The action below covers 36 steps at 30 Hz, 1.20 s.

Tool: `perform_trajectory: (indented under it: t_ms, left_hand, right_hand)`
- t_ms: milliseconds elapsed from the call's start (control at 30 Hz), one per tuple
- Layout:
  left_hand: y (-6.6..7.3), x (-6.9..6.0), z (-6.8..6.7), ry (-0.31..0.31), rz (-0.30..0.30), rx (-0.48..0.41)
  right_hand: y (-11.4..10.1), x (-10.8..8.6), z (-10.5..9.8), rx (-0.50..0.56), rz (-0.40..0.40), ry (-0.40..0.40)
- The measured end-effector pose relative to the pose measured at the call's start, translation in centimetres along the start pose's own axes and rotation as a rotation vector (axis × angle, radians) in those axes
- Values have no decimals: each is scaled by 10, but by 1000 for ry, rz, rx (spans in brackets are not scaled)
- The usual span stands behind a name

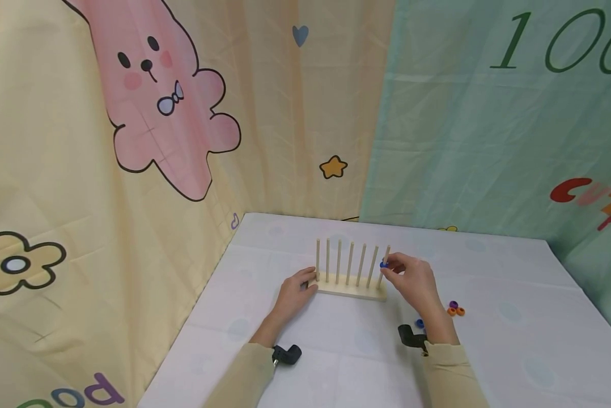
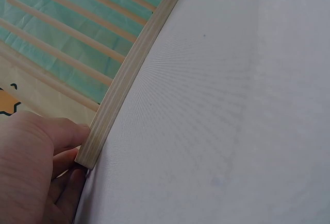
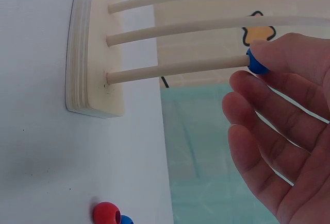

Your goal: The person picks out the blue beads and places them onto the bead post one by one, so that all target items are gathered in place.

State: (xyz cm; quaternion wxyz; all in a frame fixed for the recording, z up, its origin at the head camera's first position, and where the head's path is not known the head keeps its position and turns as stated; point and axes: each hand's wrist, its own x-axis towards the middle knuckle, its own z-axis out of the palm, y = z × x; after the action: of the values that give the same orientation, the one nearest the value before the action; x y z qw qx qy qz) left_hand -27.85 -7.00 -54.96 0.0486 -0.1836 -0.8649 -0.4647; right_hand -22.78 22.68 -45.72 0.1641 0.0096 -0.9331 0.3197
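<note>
A pale wooden peg rack (image 1: pixel 348 290) with a row of several upright pegs stands on the table. My left hand (image 1: pixel 292 294) grips the left end of its base, with the thumb on one side and fingers on the other in the left wrist view. Around the upper part of the rightmost peg (image 3: pixel 175 69) sits a blue bead (image 3: pixel 255 62). My right hand (image 1: pixel 414 279) pinches that bead between thumb and index finger, while the other fingers are loosely bent. The base itself shows no beads on it.
To the right of the rack lie a purple bead (image 1: pixel 453 304), two orange beads (image 1: pixel 461 311) and a blue bead (image 1: pixel 420 323), partly by the right wrist. A red bead (image 3: pixel 105 213) shows in the right wrist view. Printed curtains (image 1: pixel 305 113) hang behind the white-covered table (image 1: pixel 336 351).
</note>
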Motion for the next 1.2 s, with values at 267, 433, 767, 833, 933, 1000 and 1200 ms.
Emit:
perform_trajectory:
  t_ms: [267,433,767,833,933,1000,1200]
  left_hand:
    - [1,0,0,3,3,-10]
    - [2,-1,0,-1,3,-15]
    - [0,-1,0,-3,2,-4]
    - [0,-1,0,-2,1,-6]
    - [0,-1,0,0,3,-12]
    - [1,0,-1,3,7,-15]
    - [1,0,-1,3,5,-14]
  right_hand:
    - [2,-3,1,8,1,-12]
    - [4,-5,3,13,7,-24]
    - [12,-5,11,14,25,-44]
    - [13,-5,13,17,32,-51]
    - [14,-5,16,17,41,-58]
    - [15,-5,18,15,46,-61]
    - [19,-7,23,17,55,-67]
